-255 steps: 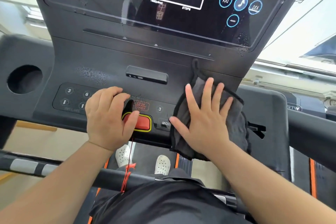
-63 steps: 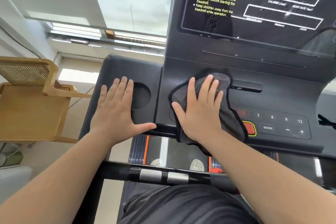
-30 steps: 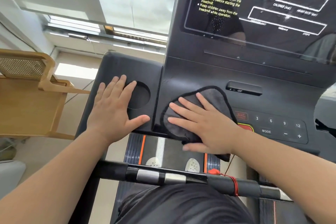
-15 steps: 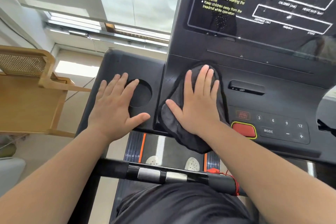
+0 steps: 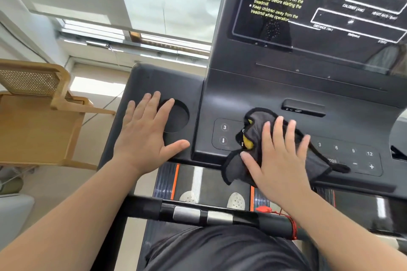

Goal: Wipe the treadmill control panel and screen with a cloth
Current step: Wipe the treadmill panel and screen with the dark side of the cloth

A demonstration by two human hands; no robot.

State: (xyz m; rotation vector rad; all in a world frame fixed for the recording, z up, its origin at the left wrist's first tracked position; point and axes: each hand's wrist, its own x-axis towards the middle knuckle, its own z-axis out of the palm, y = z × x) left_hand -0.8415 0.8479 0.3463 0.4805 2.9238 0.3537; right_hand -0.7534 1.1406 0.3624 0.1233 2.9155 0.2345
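Treadmill console surface (image 5: 275,94) with a cloth and two hands flat on it

The black console carries a dark grey cloth (image 5: 259,125), bunched over the middle of the button panel and hanging past its near edge; a bit of yellow shows in its folds. The right hand (image 5: 279,156) lies spread on the cloth, fingers (image 5: 278,125) extended. The left hand (image 5: 147,132) rests flat on the console's left wing, its fingertips reaching the rim of the round cup recess (image 5: 178,116). Button pads (image 5: 224,134) show either side of the cloth.
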